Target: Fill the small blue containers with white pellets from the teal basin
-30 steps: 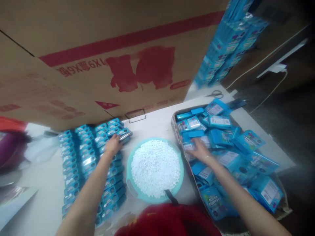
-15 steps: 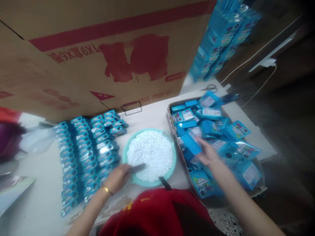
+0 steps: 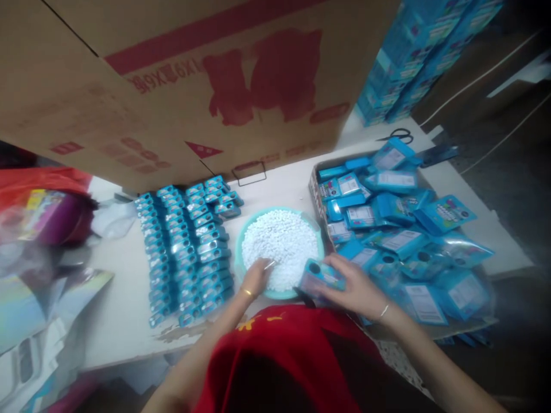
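At the near rim of the teal bowl (image 3: pixel 319 244), my left hand (image 3: pixel 256 277) has its fingers drawn together around a small clear piece, dipping it into the white pellets (image 3: pixel 279 246); what exactly it pinches is too blurred to name. My right hand (image 3: pixel 355 289), at three o'clock from the left, is closed around a blue packet (image 3: pixel 322 276), holding it tilted just above the bowl's edge, its round window facing up.

At nine o'clock from the bowl lie the rows of small blue cases (image 3: pixel 189 246), packed side by side on the desk (image 3: pixel 124 304). At three o'clock sits the cardboard tray (image 3: pixel 316 189), heaped with loose blue packets (image 3: pixel 400 241). At twelve o'clock a big cardboard carton (image 3: pixel 172 74) leans over the desk, and scissors (image 3: pixel 398 135) lie at about one o'clock beyond the tray.

What worries me: the pellets are heaped to the brim, so a careless scoop by the left hand would likely spill them over the rim onto the desk. The packet hangs close to the bowl's edge too; a slack grip could drop it among the pellets, and my left forearm is close enough to the nearest cases to nudge a row askew.
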The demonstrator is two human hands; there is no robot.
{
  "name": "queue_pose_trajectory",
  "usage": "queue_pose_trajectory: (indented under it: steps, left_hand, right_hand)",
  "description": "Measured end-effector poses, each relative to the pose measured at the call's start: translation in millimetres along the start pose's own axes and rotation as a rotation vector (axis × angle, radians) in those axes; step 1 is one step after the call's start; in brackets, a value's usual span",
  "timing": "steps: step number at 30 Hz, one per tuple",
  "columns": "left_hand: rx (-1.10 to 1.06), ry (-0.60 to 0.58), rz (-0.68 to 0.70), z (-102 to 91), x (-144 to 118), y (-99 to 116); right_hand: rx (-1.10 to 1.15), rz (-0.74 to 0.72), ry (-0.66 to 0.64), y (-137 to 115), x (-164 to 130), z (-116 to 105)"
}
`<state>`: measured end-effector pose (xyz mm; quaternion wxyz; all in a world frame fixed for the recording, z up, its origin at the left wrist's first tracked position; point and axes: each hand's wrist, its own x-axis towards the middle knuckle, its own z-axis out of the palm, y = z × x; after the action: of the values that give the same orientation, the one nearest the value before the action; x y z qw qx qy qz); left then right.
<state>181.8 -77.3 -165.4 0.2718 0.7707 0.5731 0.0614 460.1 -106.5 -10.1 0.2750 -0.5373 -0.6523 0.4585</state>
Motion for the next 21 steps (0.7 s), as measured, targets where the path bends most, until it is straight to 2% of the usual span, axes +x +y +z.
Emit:
queue_pose_trajectory:
  steps: [2, 4, 7, 10, 12, 14, 16, 18, 19, 21]
  left_hand:
    - [-0.068, 0.058, 0.014, 6.1, 4.4, -0.3]
    - [-0.100, 0.093, -0.012, 14.7, 12.6, 3.6]
    - [-0.138, 0.101, -0.029, 21.9, 22.8, 8.8]
    - [-0.197, 0.073, -0.018, 16.8, 22.2, 6.7]
    - [-0.231, 0.050, -0.016, 10.6, 19.3, 4.0]
    - [-0.255, 0.032, -0.018, 5.3, 17.9, 3.6]
    - [-0.269, 0.019, -0.014, -0.4, 17.6, 5.7]
    - [-0.288, 0.009, 0.002, -9.9, 16.1, 9.1]
    - [-0.295, 0.006, 0.017, -17.0, 14.1, 10.9]
    - [-0.301, 0.003, 0.063, -36.5, 7.9, 14.5]
  right_hand:
    - [0.062, 0.025, -0.135, -0.2, -3.3, 2.0]
    - [0.241, 0.075, -0.259, 3.6, -4.2, 8.5]
    - [0.666, 0.152, -0.488, 11.7, -1.5, 18.1]
    - [1.034, 0.240, -0.718, 17.2, 3.2, 20.4]
    - [1.093, 0.276, -0.819, 20.1, 5.9, 18.9]
    - [1.042, 0.287, -0.882, 24.1, 7.3, 17.0]
    - [0.945, 0.291, -0.909, 30.1, 7.0, 16.1]
    - [0.806, 0.266, -0.857, 37.2, 4.8, 16.6]
    - [0.722, 0.243, -0.790, 40.3, 3.4, 17.6]
    - [0.533, 0.199, -0.567, 44.3, 1.1, 21.1]
